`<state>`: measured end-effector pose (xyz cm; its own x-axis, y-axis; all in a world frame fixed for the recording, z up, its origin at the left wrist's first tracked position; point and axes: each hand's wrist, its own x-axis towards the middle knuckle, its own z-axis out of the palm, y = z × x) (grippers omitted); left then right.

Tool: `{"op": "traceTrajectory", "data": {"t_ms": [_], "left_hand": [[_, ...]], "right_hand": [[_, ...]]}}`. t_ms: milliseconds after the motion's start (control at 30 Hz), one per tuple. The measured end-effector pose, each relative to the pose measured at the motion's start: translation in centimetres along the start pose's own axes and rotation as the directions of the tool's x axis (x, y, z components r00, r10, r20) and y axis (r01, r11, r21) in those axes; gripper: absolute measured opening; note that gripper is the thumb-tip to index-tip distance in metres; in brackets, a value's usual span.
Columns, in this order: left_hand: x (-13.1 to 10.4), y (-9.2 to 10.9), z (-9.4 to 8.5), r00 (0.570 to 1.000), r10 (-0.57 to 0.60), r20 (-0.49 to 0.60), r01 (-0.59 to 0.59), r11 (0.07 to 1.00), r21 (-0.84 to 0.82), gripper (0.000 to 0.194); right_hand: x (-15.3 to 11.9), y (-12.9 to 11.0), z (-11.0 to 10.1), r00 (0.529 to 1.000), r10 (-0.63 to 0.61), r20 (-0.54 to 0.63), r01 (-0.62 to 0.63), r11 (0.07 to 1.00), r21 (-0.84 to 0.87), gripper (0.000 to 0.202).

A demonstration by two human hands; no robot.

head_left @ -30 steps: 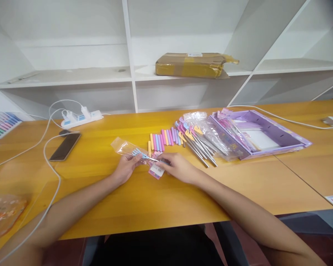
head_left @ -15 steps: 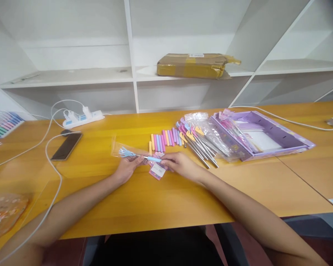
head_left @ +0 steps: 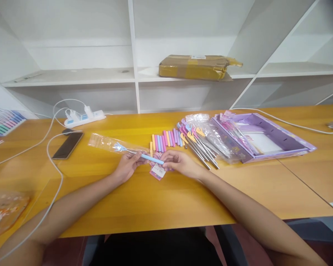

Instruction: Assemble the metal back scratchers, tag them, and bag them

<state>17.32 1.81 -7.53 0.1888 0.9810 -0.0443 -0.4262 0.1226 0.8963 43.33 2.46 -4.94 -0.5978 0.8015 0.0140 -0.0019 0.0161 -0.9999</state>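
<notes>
A blue-handled stick (head_left: 152,159) with a light blue hand-shaped head (head_left: 119,147) lies across both hands, its head inside a clear plastic sleeve (head_left: 100,141). My left hand (head_left: 127,166) pinches the stick and sleeve near the middle. The fingers of my right hand (head_left: 177,162) close on the handle's right end. Beneath them is a pink card with a white label (head_left: 158,170). Just behind, pastel tubes (head_left: 166,139) form a row. Metal rods with coloured hand-shaped heads (head_left: 201,146) are piled to the right.
A purple box (head_left: 283,153) and clear plastic wrappers (head_left: 222,140) are at the right. On the left are a phone (head_left: 68,146), a power strip (head_left: 86,118), white cables and an orange bag (head_left: 7,212). A taped carton (head_left: 194,67) rests on the shelf.
More of the blue handle now shows between my hands. The clear sleeve has shifted left and extends further past my left hand.
</notes>
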Motion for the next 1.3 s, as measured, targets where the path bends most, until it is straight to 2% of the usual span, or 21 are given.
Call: {"op": "traceTrajectory", "data": {"t_ms": [100,200,333,500,600,700,800,967,1067,1200,1300], "left_hand": [[-0.4,-0.5,-0.1,0.993,-0.005,0.116,-0.012,0.989,0.144,0.038],[-1.0,-0.5,0.0,0.966,-0.011,0.259,-0.075,0.944,0.322,0.036],[-1.6,-0.2,0.4,0.927,-0.048,0.371,-0.124,0.896,0.426,0.032],[-1.8,-0.2,0.4,0.914,-0.153,0.377,-0.061,0.865,0.497,0.038],[-1.6,0.0,0.4,0.913,-0.182,0.365,-0.027,0.866,0.499,0.046],[-1.4,0.1,0.4,0.92,-0.189,0.344,0.013,0.89,0.456,0.049],[-1.2,-0.1,0.2,0.929,-0.173,0.326,0.03,0.916,0.399,0.046],[-0.9,-0.4,0.0,0.928,-0.131,0.349,0.003,0.939,0.344,0.04],[-1.0,-0.1,0.3,0.933,-0.126,0.337,-0.021,0.916,0.4,0.04],[-1.4,0.1,0.7,0.926,-0.13,0.354,-0.05,0.887,0.459,0.048],[-1.8,0.1,0.9,0.892,-0.15,0.427,-0.066,0.891,0.45,0.043]], "right_hand": [[0.1,0.4,0.5,0.999,-0.046,-0.018,0.045,0.997,-0.07,0.041],[-0.1,0.4,1.4,0.992,-0.118,-0.045,0.107,0.973,-0.205,0.044],[-0.7,0.2,3.0,0.985,-0.168,-0.025,0.152,0.934,-0.322,0.037],[-1.0,0.2,3.5,0.971,-0.238,-0.011,0.207,0.867,-0.453,0.035],[-1.0,0.4,2.7,0.962,-0.267,0.056,0.262,0.844,-0.468,0.033],[-0.8,0.7,1.7,0.937,-0.344,0.066,0.332,0.812,-0.48,0.025],[-0.5,1.0,1.0,0.893,-0.446,0.065,0.401,0.72,-0.566,0.023],[-0.6,1.6,0.6,0.835,-0.496,0.237,0.517,0.56,-0.648,0.02],[-0.8,1.9,0.8,0.802,-0.519,0.295,0.564,0.496,-0.66,0.013],[-0.9,1.6,1.1,0.772,-0.566,0.29,0.597,0.488,-0.636,0.013],[-0.7,1.2,1.5,0.763,-0.587,0.27,0.61,0.516,-0.601,0.01]]}}
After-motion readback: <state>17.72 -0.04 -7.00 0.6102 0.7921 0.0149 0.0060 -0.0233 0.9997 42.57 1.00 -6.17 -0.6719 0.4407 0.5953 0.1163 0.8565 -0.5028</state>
